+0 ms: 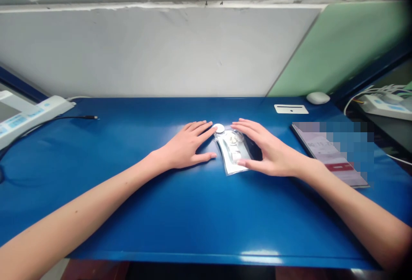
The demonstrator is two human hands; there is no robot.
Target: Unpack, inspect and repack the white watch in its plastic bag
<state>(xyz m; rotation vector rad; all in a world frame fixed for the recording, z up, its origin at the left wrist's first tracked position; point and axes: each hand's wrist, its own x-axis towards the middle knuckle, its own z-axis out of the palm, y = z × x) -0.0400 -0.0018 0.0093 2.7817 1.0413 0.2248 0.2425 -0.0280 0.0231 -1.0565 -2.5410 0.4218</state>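
A clear plastic packet point(229, 169) with a pale card and small silvery-white parts inside lies on the blue table point(180, 211). At its far end is a small round white disc point(219, 128). To the left, my left hand point(189, 144) is open, palm down, its fingertips at the disc's edge and its thumb just short of the packet. From the right, my right hand point(265, 147) reaches over with its fingers apart. Its thumb tip is at the packet's right side; whether it presses on the plastic I cannot tell.
A tablet-like screen point(325, 153), partly blurred out, lies at the right. Behind it are a white slotted plate point(291, 109) and a rounded white case point(318, 98). Power strips point(48, 107) and a black cable point(64, 117) occupy the left; a grey partition point(154, 52) closes off the back.
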